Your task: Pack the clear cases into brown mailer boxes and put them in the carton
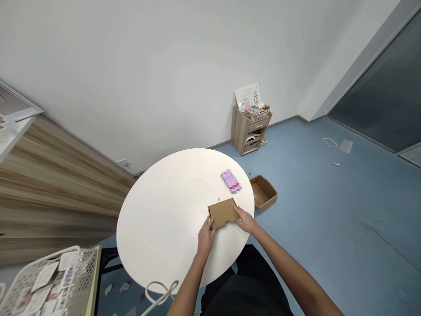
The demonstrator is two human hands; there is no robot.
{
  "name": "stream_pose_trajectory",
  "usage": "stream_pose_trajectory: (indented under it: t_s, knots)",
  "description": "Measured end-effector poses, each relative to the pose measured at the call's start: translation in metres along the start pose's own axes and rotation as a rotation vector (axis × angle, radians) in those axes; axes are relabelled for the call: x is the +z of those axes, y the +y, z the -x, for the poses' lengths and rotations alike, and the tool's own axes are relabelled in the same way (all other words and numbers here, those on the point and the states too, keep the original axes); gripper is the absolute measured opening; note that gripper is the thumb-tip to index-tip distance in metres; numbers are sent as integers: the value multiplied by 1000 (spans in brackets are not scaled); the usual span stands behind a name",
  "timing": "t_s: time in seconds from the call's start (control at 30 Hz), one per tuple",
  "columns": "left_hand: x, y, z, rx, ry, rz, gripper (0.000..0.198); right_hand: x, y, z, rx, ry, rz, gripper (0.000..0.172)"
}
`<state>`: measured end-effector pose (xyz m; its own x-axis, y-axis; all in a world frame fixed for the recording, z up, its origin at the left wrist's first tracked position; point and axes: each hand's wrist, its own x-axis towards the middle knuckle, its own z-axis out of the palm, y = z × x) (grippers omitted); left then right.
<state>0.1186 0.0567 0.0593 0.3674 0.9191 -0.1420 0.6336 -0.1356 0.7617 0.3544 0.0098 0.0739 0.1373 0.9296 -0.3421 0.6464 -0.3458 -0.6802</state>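
A small flat brown cardboard box [224, 212] is held between my two hands above the near right part of the round white table [158, 219]. My left hand [206, 237] grips its left end, the thumb and fingers at the edge. At the opposite end, my right hand [245, 219] has its fingers closed on the side. The lid looks closed, and a notch shows along the near edge. Just beyond the box lies a purple pixelated item [231, 181] with a red patch; its kind is blurred out. A tiny dark object [219, 199] lies by the far edge.
An open cardboard box [263, 193] sits on the blue floor, right of the table. A small wooden cabinet [241, 129] stands against the wall. At lower left is a white basket [83, 267] with cards. A white cable [161, 299] loops at the table's near edge.
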Motion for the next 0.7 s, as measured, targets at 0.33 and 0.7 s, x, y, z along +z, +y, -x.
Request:
stream_pose_trajectory:
  t_s: [0.33, 0.7]
  knots:
    - [-60, 54, -57, -255, 44, -112, 26, -50, -47, -44, 46, 53, -138, 13]
    - [-65, 47, -98, -313, 18, -83, 12, -73, -59, -87, 234, -143, -368, 17]
